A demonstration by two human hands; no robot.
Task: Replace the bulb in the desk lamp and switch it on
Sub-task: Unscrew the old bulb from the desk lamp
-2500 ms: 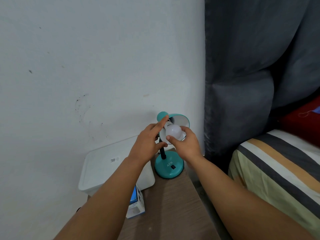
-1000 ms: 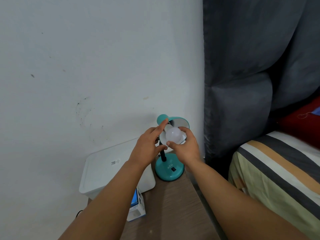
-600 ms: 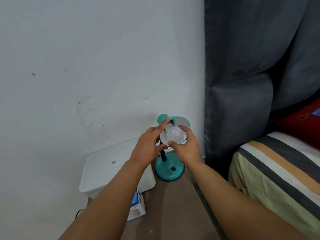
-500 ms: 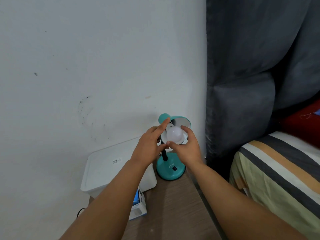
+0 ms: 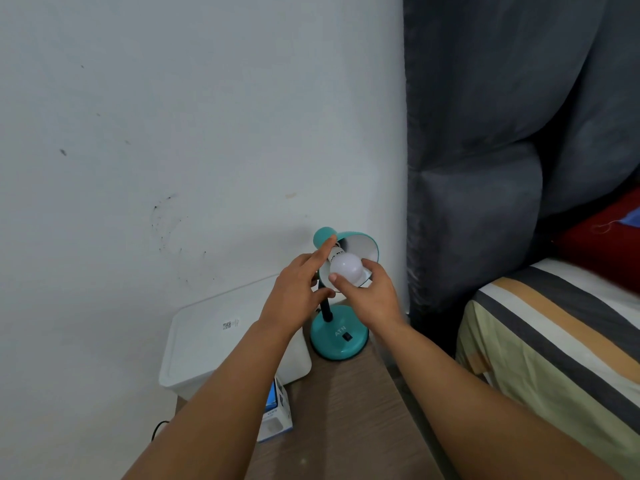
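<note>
A small teal desk lamp stands at the back of a wooden bedside table, its shade tilted toward me. A white round bulb sits in the mouth of the shade, unlit. My right hand grips the bulb from below with thumb and fingers. My left hand holds the left side of the shade, its index finger stretched along the lamp head. A black rocker switch is on the lamp's round base.
A white lidded plastic box sits left of the lamp against the wall. A blue and white bulb carton lies under my left forearm. A dark grey padded headboard and a striped bed lie to the right.
Both hands stay on the shade and bulb. My right fingers have shifted slightly around the bulb. The view has drifted a little.
</note>
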